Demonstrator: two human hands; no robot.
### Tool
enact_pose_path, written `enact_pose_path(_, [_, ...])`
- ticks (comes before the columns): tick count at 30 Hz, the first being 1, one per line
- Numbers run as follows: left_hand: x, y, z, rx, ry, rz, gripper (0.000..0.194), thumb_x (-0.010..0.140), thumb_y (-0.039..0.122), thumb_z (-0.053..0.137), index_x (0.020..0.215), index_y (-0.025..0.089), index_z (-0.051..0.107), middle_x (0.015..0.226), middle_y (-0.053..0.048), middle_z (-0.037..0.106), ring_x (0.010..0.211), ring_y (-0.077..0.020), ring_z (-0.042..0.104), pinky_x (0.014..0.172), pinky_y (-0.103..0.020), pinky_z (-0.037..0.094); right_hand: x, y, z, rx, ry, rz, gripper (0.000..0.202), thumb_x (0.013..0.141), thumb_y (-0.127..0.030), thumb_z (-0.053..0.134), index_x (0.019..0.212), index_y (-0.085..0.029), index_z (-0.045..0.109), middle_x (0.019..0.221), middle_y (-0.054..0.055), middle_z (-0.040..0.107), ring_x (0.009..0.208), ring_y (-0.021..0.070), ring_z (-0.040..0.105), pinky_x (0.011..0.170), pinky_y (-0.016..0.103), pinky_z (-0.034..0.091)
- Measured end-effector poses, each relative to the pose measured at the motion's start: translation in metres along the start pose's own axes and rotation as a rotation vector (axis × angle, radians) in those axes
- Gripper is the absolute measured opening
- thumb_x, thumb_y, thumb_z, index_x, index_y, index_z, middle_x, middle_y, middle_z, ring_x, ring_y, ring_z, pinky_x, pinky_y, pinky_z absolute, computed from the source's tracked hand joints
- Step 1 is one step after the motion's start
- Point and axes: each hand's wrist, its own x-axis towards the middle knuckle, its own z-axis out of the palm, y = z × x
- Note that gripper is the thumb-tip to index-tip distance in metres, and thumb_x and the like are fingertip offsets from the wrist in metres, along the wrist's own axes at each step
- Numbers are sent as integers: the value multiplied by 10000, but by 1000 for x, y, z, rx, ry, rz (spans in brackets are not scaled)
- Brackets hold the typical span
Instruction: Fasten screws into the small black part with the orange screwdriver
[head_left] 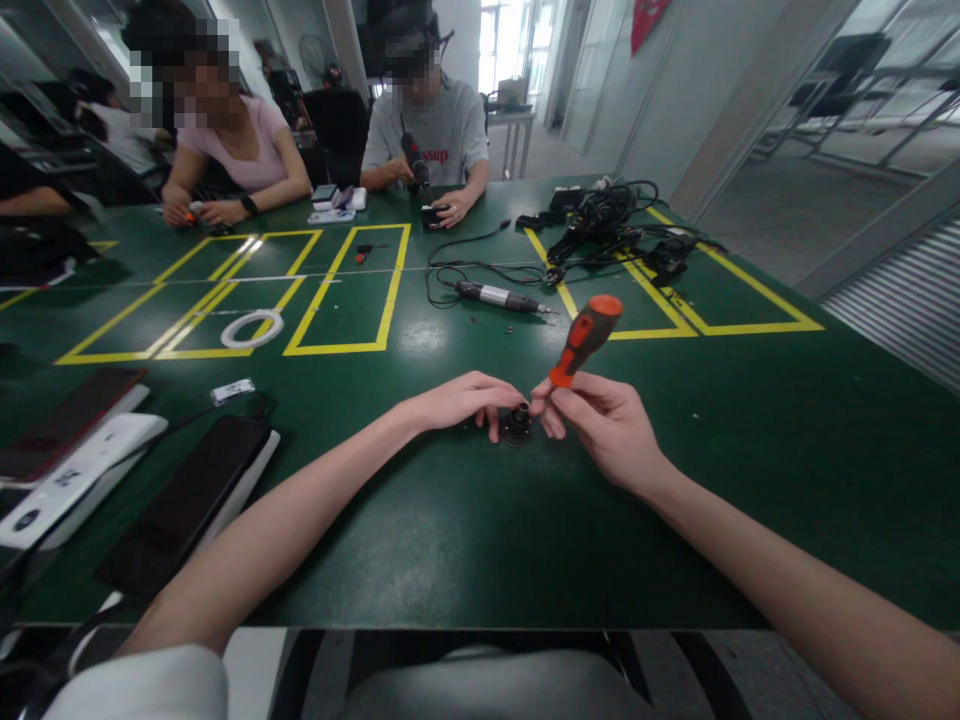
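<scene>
On the green table (420, 540) stands a small round black part (516, 425), directly in front of me. My left hand (472, 400) reaches over from the left, its fingers bent and resting at the side and top of this part. An orange and grey screwdriver (589, 335) is pinched in my right hand (604, 420), handle up and leaning right. Its shaft is hidden by the fingers, and the tip cannot be made out. The fingertips of my right hand are just right of the black part.
An electric screwdriver (502, 298) with a cable lies beyond my hands, near a white ring (252, 329). Tangled black cables (607, 225) are at the back right. Phones and power banks (187, 500) lie left. Two people (431, 130) (232, 150) work opposite.
</scene>
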Motion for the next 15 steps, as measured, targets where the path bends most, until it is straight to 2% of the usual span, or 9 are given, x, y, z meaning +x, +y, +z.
enact_pose_path(4, [-1, 2, 0, 18, -23, -4, 336, 956, 414, 508, 953, 134, 693, 913, -54, 732, 660, -107, 683, 590, -213, 401, -1, 2, 1, 71, -15, 3, 256, 880, -453, 812, 964, -216, 762, 757, 16, 750, 531, 110, 579, 557, 275, 519])
enact_pose_path(8, [-1, 4, 0, 20, -8, -14, 337, 945, 389, 503, 998, 128, 711, 879, -43, 728, 598, -100, 656, 592, -226, 414, -1, 0, 1, 52, 16, -3, 256, 865, -429, 832, 853, -208, 703, 727, 20, 757, 532, 114, 581, 545, 264, 507])
enact_pose_path(11, [0, 4, 0, 22, -27, -10, 348, 934, 377, 488, 986, 122, 718, 849, -38, 729, 548, -92, 624, 589, -235, 416, -1, -1, 1, -12, 35, -10, 255, 852, -428, 839, 821, -199, 731, 770, 33, 748, 545, 116, 573, 540, 275, 505])
enact_pose_path(15, [-1, 5, 0, 29, -26, -16, 366, 927, 360, 460, 1035, 121, 717, 901, -55, 759, 544, -90, 625, 591, -235, 412, -1, -1, 0, -24, 43, -5, 276, 844, -466, 837, 823, -200, 767, 706, 14, 696, 532, 120, 565, 542, 292, 506])
